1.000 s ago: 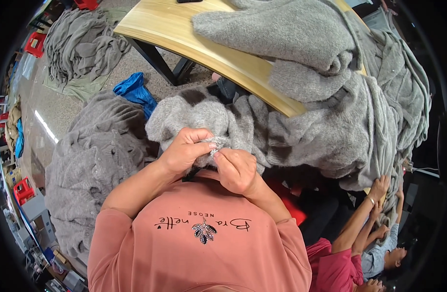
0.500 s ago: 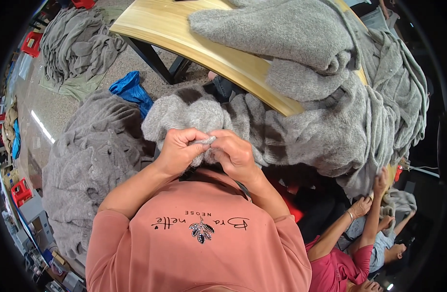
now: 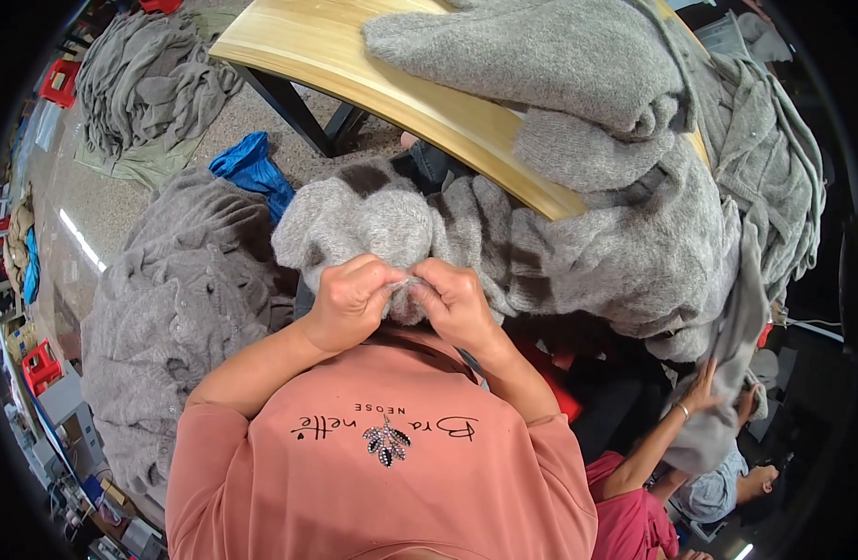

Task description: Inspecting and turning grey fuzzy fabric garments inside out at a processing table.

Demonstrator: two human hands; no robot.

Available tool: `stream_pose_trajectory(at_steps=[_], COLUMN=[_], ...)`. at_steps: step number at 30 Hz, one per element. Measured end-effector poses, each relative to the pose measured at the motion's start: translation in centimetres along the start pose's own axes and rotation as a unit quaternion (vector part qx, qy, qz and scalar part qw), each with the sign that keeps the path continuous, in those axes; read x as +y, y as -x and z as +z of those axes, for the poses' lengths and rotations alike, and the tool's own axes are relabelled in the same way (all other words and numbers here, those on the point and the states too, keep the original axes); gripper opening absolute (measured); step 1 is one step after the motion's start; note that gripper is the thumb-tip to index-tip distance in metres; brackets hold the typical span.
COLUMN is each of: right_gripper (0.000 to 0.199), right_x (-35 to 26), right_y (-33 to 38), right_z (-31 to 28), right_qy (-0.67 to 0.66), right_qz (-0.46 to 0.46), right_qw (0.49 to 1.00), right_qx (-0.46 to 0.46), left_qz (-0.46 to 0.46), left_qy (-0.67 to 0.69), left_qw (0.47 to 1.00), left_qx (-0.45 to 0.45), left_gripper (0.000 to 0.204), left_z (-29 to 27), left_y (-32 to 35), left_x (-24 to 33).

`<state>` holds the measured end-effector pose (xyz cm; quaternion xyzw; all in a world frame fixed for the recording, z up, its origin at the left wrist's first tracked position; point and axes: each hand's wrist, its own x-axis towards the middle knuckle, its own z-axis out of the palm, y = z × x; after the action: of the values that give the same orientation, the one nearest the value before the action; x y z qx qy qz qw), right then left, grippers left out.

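A grey fuzzy knit garment [image 3: 373,224] lies across my lap and runs up over the edge of a wooden table [image 3: 354,56]. My left hand [image 3: 350,301] and my right hand [image 3: 457,303] sit side by side close to my chest. Both pinch a small fold of the grey knit between fingers and thumbs. The pinched spot is mostly hidden by my fingers. I wear a salmon-pink shirt.
More grey knitwear [image 3: 541,56] is piled on the table and hangs off its right side. A large grey heap [image 3: 182,317] lies on the floor to my left, next to a blue cloth [image 3: 252,168]. Another person's hand [image 3: 700,392] reaches toward hanging fabric at the lower right.
My hands have drawn closer together on the knit fold and shifted slightly. The other person's arm at lower right has moved up toward the hanging fabric.
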<state>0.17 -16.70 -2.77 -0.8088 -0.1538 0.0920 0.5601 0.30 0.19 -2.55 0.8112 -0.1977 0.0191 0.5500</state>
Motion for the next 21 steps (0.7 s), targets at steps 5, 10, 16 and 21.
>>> stream_pose_trajectory(at_steps=[5,10,16,21], right_gripper=[0.007,0.004,0.008,0.009], right_x=[-0.9,-1.7,-0.2,-0.1], right_y=[0.3,0.6,-1.5,-1.5], right_z=[1.1,1.1,2.3,2.1], right_qy=[0.033,-0.001,0.067,0.102], right_qz=[-0.048,-0.031,-0.075,-0.133], right_qw=[0.994,0.993,0.969,0.95], right_qx=[0.093,0.118,0.225,0.265], left_qz=[0.131,0.196,0.223,0.227], left_qy=[-0.082,-0.141,-0.184,-0.174], left_qw=[0.986,0.968,0.952,0.949], left_qx=[0.061,0.072,0.099,0.129], left_gripper=[0.025,0.023,0.023,0.025], left_z=[-0.1,0.1,1.1,1.5], left_y=[0.0,0.0,-1.3,-1.5], left_x=[0.3,0.6,0.0,-0.5])
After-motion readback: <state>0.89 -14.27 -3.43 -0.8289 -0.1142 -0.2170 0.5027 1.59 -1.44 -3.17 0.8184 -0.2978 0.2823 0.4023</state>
